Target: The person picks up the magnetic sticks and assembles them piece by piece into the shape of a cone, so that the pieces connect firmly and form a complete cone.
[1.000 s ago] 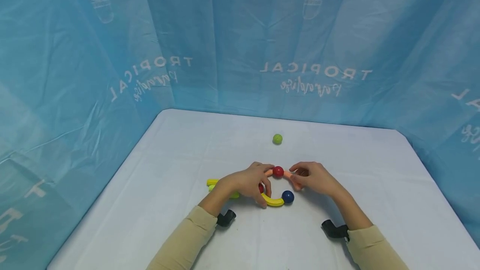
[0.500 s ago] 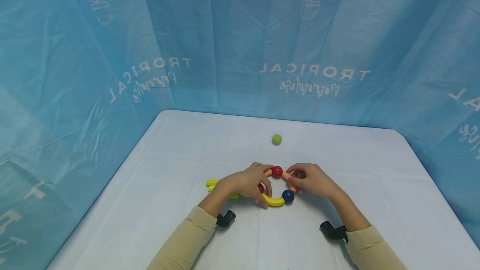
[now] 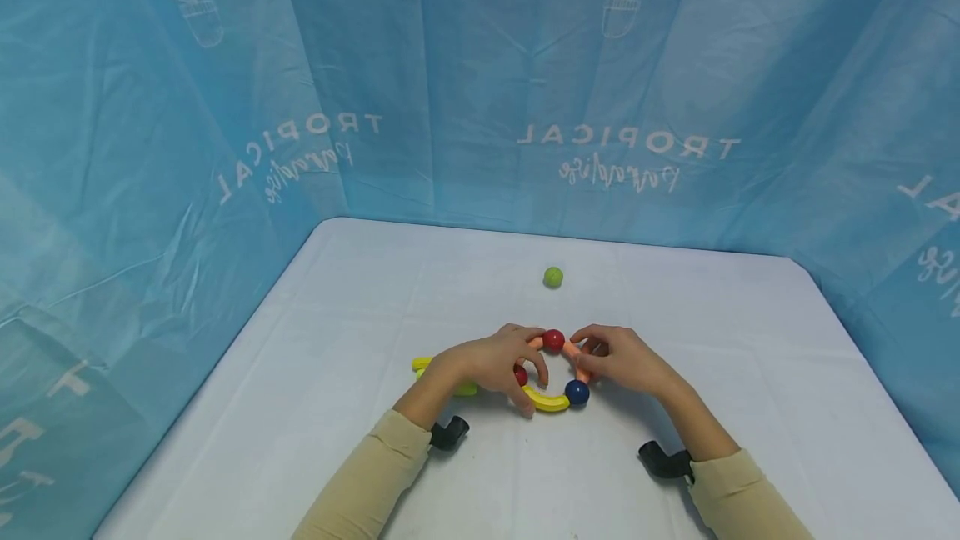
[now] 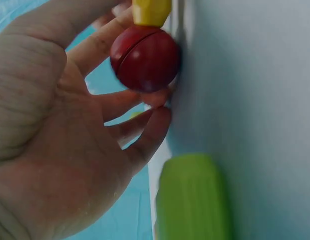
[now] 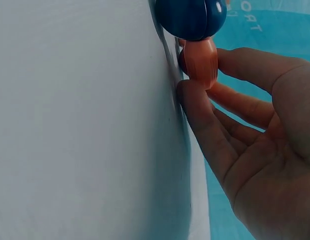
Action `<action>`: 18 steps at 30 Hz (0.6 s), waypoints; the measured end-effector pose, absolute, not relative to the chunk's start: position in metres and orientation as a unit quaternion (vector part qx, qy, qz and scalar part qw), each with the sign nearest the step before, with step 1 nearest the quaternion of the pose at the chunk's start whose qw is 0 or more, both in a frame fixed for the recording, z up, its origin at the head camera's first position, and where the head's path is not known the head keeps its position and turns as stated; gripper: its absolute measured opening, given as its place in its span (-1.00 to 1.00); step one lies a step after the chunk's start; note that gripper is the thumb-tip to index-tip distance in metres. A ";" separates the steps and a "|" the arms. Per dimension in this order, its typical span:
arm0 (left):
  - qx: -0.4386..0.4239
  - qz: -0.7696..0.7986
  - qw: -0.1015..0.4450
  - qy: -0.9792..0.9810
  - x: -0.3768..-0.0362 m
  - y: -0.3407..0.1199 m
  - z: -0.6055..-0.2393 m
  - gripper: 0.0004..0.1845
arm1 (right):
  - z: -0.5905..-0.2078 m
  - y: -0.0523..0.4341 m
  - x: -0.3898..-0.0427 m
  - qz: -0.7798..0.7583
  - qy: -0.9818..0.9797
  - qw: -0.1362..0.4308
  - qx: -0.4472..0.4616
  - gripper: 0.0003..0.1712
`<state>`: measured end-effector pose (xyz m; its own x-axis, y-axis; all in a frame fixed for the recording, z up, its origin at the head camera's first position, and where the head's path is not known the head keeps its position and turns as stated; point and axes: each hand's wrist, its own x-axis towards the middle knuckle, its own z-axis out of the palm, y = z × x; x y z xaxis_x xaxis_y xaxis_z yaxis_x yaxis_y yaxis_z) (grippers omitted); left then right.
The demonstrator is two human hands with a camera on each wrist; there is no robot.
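Toy balls and curved sticks form a ring on the table. A red ball (image 3: 553,341) is at its far side, between two orange pieces. My right hand (image 3: 626,357) pinches the right orange curved stick (image 5: 201,62), whose near end meets a blue ball (image 5: 191,17). From there a yellow curved stick (image 3: 547,402) runs to a second red ball (image 4: 145,59). My left hand (image 3: 498,363) curls round the ring's left side, thumb by the yellow stick, fingers reaching to the far orange piece (image 3: 536,343), partly hidden.
A green ball (image 3: 553,277) lies farther back on the white table (image 3: 360,290). Yellow and lime-green sticks (image 3: 467,390) lie left of the ring, partly behind the left wrist. Blue printed curtains (image 3: 480,90) hang round the table's back and sides.
My right hand has moved slightly left, swinging the orange curved stick inward so its near end now meets the blue ball. My left hand has stayed almost in place.
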<state>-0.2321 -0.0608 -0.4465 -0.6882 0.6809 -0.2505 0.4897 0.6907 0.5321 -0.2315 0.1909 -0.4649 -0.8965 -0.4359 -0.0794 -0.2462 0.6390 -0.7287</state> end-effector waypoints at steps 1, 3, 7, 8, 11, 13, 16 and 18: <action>0.324 0.221 0.221 0.893 -0.233 -0.063 -0.445 -0.65 | -0.465 0.191 -0.232 -0.379 0.897 0.124 -0.192 -0.64; 0.313 0.236 0.218 0.894 -0.234 -0.068 -0.442 -0.58 | -0.466 0.192 -0.233 -0.376 0.897 0.123 -0.196 -0.64; 0.289 0.274 0.205 0.894 -0.236 -0.084 -0.439 -0.48 | -0.467 0.193 -0.235 -0.372 0.897 0.122 -0.207 -0.64; 0.283 0.283 0.204 0.894 -0.237 -0.088 -0.439 -0.46 | -0.467 0.193 -0.235 -0.372 0.896 0.122 -0.208 -0.65; 0.270 0.291 0.204 0.895 -0.239 -0.102 -0.437 -0.45 | -0.468 0.194 -0.235 -0.377 0.894 0.124 -0.208 -0.67; 0.261 0.292 0.207 0.897 -0.241 -0.113 -0.435 -0.48 | -0.469 0.195 -0.236 -0.381 0.893 0.125 -0.206 -0.69; 0.250 0.282 0.212 0.902 -0.245 -0.131 -0.431 -0.58 | -0.470 0.195 -0.236 -0.386 0.891 0.126 -0.205 -0.72; 0.240 0.269 0.216 0.907 -0.246 -0.142 -0.430 -0.65 | -0.470 0.195 -0.236 -0.386 0.890 0.127 -0.204 -0.75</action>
<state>-0.2463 -0.1417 -0.4296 -0.7918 0.5515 -0.2622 0.3191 0.7398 0.5924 -0.2363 0.1947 -0.4701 -0.8846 -0.4612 -0.0687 -0.2648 0.6182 -0.7401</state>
